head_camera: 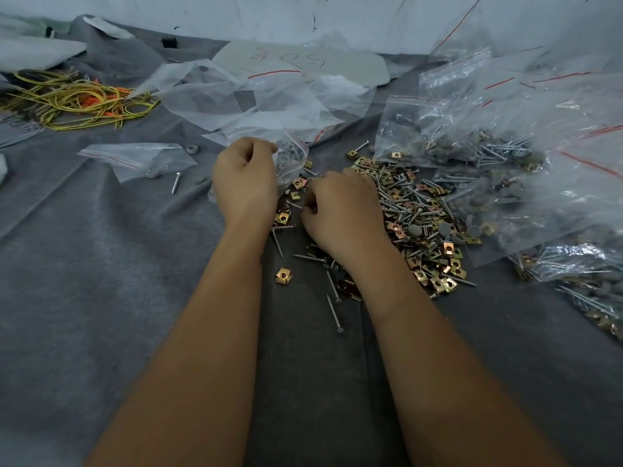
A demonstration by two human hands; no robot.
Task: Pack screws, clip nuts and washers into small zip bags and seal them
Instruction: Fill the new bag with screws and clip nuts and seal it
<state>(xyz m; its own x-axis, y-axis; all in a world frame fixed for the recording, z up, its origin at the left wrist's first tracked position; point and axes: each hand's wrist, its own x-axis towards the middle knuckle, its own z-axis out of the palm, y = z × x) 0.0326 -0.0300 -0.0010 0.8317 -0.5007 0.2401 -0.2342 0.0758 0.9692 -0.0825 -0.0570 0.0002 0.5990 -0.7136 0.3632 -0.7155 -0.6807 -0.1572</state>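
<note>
Two bare forearms reach up from the bottom edge over a grey felt-like cloth (pixel 101 298), soft and creased. Nearest of the loose hardware is one slim silver screw (pixel 334 313), its long axis running from about 11 to 5 o'clock, head at the lower end; a single brass-coloured clip nut (pixel 283 276), square with a round hole, lies just to its 10 o'clock. Beyond them the right hand (pixel 340 214) rests knuckles-up on the near edge of the heap of screws and clip nuts (pixel 418 210), fingers curled under — whether they pinch anything cannot be told. At its 9 o'clock the left hand (pixel 244 182) pinches a small zip bag (pixel 292 158) of clear crinkled film with a red seal line, mouth up; a few washers show faintly inside. Grey round washers (pixel 445 229) dot the heap's right side. At 3 o'clock lie many filled bags (pixel 505 153) — too overlapped to count. Farther left lies one flat bag (pixel 138 158), and at 10 o'clock a tangle of yellow-green and orange wires (pixel 77 99).
</note>
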